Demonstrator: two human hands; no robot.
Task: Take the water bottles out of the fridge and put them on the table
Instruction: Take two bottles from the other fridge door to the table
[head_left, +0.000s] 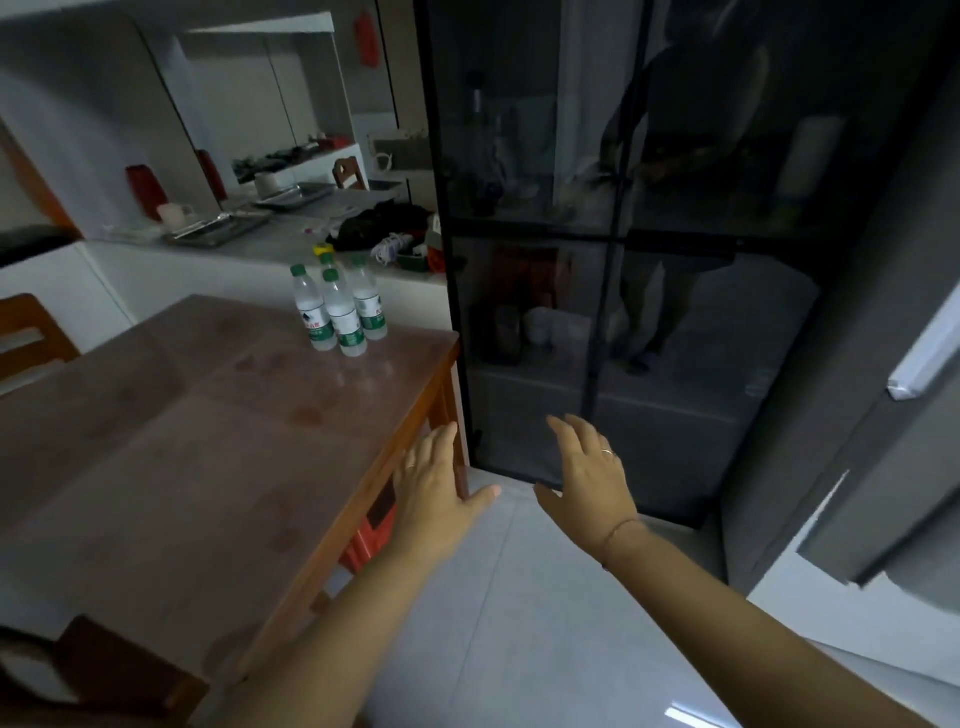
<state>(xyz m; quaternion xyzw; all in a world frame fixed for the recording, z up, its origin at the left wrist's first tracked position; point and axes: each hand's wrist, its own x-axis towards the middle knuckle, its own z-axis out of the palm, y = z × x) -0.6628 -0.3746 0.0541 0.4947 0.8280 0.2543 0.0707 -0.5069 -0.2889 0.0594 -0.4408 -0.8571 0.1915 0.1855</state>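
Bottles (340, 306) stand clustered on table (218, 415), upper centre-left. Left hand (434, 483) and right hand (589, 473), lower centre, both spread, holding nothing.

Pretty clearly someone's home kitchen slash dining area. There's a wooden dining table (218, 415) with wooden chairs (31, 327) tucked around it, and a white counter (270, 244) behind it loaded with metal trays (218, 228), a mug (174, 214) and random clutter. A dark glass-door cabinet (597, 260) holds jars and dishes, and the floor (519, 597) is glossy white tile.
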